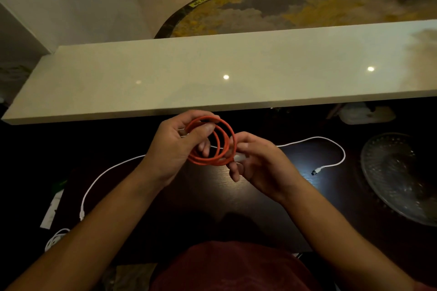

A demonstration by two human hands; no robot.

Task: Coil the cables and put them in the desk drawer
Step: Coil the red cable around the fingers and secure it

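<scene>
The fingers [205,129] of the left hand [172,149] are pinching the top of an orange cable [212,142], wound into several loops above the dark worktop [212,191]. The right hand [257,160] is gripping the coil's lower edge by its white plug [240,157]. A white cable [331,144] is lying uncoiled on the worktop behind both hands, well clear of a glass dish [399,177] at the right.

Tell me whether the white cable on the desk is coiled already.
No, the white cable lies stretched out loose across the dark desk.
</scene>
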